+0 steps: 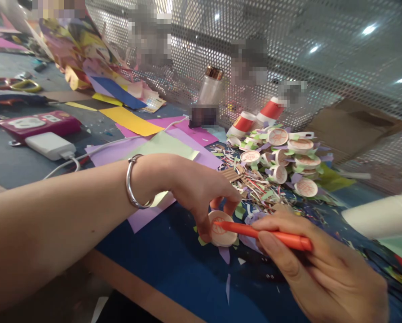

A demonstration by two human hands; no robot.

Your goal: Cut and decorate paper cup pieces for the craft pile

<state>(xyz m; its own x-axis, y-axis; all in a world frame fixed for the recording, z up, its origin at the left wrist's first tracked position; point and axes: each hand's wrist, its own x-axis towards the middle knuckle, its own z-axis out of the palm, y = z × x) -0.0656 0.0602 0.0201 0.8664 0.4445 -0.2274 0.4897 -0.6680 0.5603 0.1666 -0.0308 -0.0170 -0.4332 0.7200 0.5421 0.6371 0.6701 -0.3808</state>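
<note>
My left hand (201,188) reaches in from the left, a silver bangle on its wrist. Its thumb and fingers grip the edge of a small round white disc (226,235), which has green and purple paper bits sticking out around it and an orange-red drawn pattern on its face. In my right hand (315,264) is an orange marker pen (275,237), held like a pencil. The pen's tip rests at the disc's face. Behind the hands, several similar discs (306,187) with orange markings lie piled up with paper bits.
Shredded paper scraps (254,184) spread beside the pile. Purple paper (140,224) and yellow paper (130,120) lie to the left, near a white adapter (50,146) with a cable and a magenta box (39,123). A bottle (210,89) and a perforated metal screen (187,40) stand behind.
</note>
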